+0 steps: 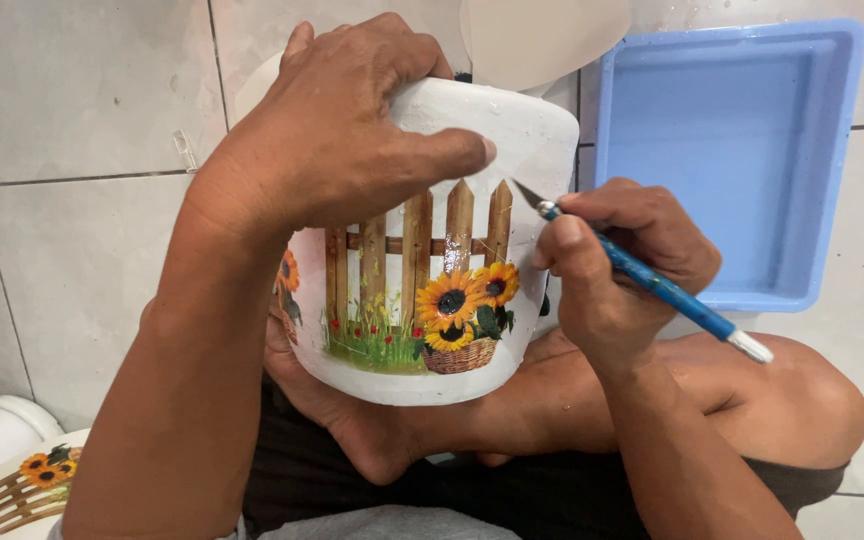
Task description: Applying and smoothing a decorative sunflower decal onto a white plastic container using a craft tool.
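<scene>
A white pot (537, 135) with a painted wooden fence, sunflowers and a basket rests on my lap, tilted on its side. My left hand (337, 130) grips it from above, thumb stretched across the white surface. My right hand (617, 270) holds a blue-handled craft knife (652, 282) like a pen. Its blade tip touches the pot just right of the fence picture.
A light blue plastic tray (832, 170) lies on the tiled floor at the upper right. Another white pot with sunflowers (12, 480) sits at the lower left. A pale rounded object (542, 35) shows behind the pot. My crossed legs (782, 400) fill the bottom.
</scene>
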